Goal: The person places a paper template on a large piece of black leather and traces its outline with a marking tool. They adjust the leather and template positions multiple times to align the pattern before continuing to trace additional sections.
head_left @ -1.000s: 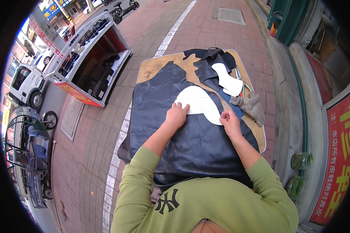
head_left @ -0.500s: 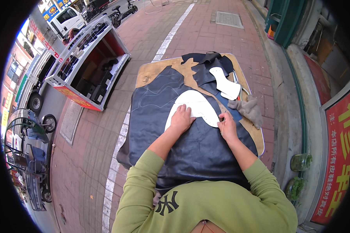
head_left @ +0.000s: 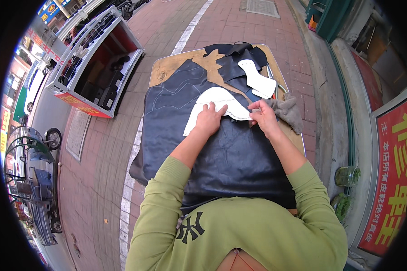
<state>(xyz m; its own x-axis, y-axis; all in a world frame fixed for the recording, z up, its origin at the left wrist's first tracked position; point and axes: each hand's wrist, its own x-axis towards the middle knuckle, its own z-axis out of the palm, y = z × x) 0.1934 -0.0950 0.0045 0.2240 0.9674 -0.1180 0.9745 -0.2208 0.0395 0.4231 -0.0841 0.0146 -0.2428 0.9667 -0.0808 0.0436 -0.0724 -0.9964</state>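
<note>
A large sheet of dark leather (head_left: 221, 149) covers most of a wooden table (head_left: 167, 67). On it lies a curved white paper pattern (head_left: 212, 100). My left hand (head_left: 209, 119) presses flat on the pattern's near part. My right hand (head_left: 263, 116) pinches the pattern's right edge; whether it also holds a small tool I cannot tell. A second, smaller white pattern (head_left: 260, 81) rests on dark leather scraps (head_left: 233, 58) at the table's far end. Pale traced lines show on the leather's left part.
A grey rag (head_left: 288, 110) lies at the table's right edge. A red-sided cart with dark goods (head_left: 97, 67) stands to the left on the brick pavement. A glass jar (head_left: 347, 176) and a red sign (head_left: 395, 171) are at the right. Parked vehicles line the far left.
Both hands have slid with the white pattern away from me along the leather. My right hand has shifted from pressing the leather to the pattern's right edge.
</note>
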